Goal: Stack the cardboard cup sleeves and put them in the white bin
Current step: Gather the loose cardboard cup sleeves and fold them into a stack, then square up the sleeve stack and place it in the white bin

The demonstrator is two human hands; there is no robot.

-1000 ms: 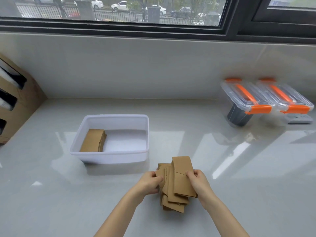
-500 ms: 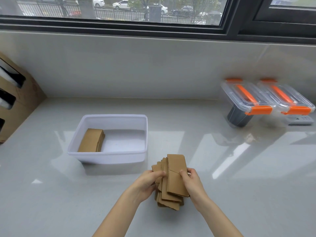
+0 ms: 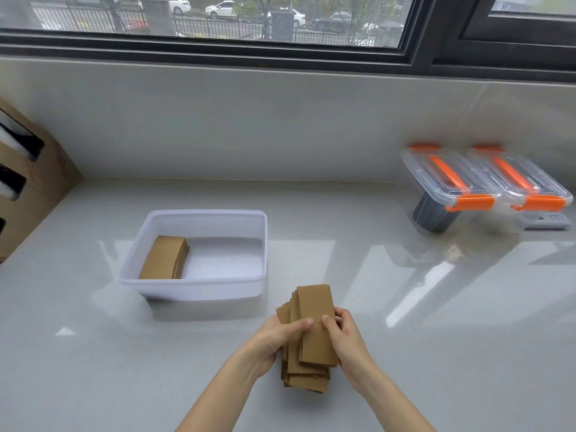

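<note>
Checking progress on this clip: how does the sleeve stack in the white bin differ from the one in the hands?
The stack in the bin lies squared up and untouched at the left end of the white bin. The held stack is fanned and uneven, gripped by the left hand and right hand. Both are flat brown cardboard sleeves.

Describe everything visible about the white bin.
The white bin is a shallow, rectangular, open-topped tub of what looks like slightly translucent plastic, with rounded corners and a rolled rim. It sits upright on the grey counter, ahead and to the left of the hands. A neat stack of brown sleeves lies flat against its left wall; the rest of its floor is bare. Neither hand touches it.
</note>
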